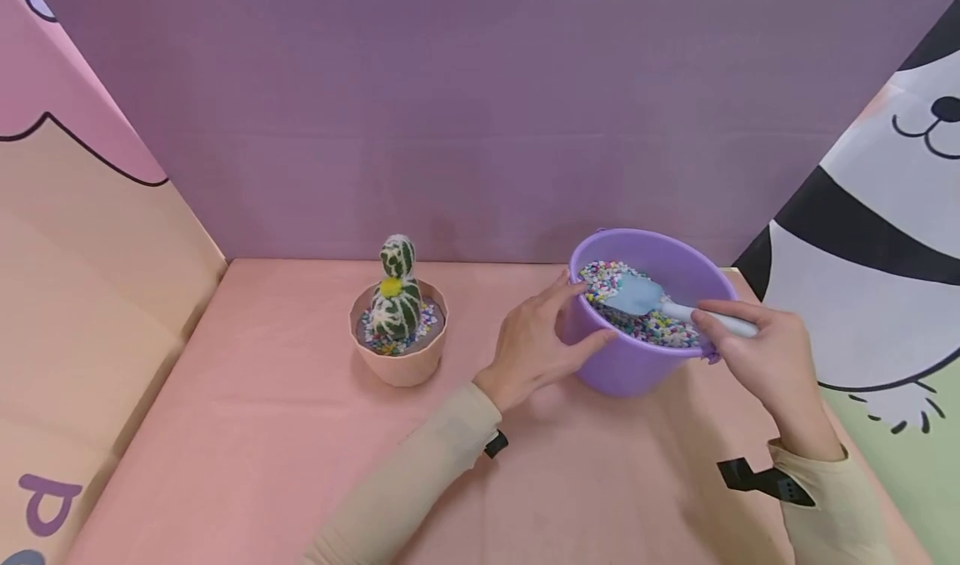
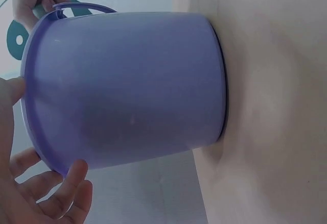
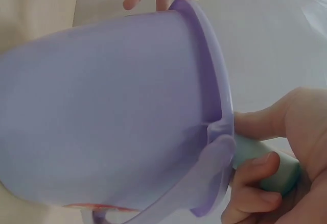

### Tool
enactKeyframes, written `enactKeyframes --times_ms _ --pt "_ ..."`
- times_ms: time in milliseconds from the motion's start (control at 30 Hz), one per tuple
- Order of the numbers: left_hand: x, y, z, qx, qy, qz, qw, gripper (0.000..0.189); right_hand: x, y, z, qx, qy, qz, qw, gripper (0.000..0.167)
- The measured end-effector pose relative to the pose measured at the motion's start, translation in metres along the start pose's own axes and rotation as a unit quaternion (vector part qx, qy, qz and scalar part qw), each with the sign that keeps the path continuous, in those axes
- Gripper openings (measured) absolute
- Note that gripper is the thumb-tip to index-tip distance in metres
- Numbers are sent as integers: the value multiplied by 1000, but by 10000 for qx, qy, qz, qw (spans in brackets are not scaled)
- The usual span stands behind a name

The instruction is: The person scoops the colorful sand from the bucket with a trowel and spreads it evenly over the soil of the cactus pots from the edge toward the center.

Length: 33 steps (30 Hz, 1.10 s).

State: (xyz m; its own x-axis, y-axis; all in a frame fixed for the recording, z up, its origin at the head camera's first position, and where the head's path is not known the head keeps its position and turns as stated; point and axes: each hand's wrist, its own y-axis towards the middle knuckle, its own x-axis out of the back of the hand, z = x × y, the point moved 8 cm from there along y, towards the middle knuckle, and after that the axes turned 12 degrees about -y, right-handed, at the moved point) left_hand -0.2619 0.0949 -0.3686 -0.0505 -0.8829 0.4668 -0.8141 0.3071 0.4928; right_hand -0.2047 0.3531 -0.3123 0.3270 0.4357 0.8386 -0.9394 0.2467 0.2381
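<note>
A purple bucket (image 1: 630, 365) stands upright on the right side of the table, holding many small multicoloured beads (image 1: 663, 329). Inside it, a light-blue shovel (image 1: 637, 295) has its blade at the beads, with some beads around the blade's tip. My right hand (image 1: 772, 357) grips the shovel's handle (image 3: 281, 178) above the bucket's right rim. On the bucket's left, my left hand (image 1: 536, 340) touches the rim with spread thumb and fingers, its lower fingers loosely bent beside the wall in the left wrist view.
A peach pot (image 1: 401, 371) with a knitted-looking cactus (image 1: 397, 311) and some scattered beads stands left of the bucket. The bucket's handle (image 3: 189, 183) hangs down its side. A purple backdrop (image 1: 480, 115) rises behind the pink table (image 1: 285, 448), with printed panels at both sides.
</note>
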Motion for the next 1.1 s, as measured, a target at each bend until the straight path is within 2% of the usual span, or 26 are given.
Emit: enactKeyframes --times_ms 233,433,600,900,1100 --pt "3 0 0 -74 -59 -32 10000 70 1 -8 -17 -409 719 -416 9957 41" --pt "2 0 2 56 10 -6 10000 71 0 -12 -25 -669 1326 -560 9873 35" --pt "3 -1 1 200 64 -20 9998 71 1 -14 -30 -806 1539 -581 9831 30" --pt "5 -2 -4 322 -28 -158 9994 72 4 -17 -31 -800 1727 -553 9802 25" --pt "3 -5 -4 369 -61 -280 9989 73 7 -19 -35 -909 2116 -616 9712 20"
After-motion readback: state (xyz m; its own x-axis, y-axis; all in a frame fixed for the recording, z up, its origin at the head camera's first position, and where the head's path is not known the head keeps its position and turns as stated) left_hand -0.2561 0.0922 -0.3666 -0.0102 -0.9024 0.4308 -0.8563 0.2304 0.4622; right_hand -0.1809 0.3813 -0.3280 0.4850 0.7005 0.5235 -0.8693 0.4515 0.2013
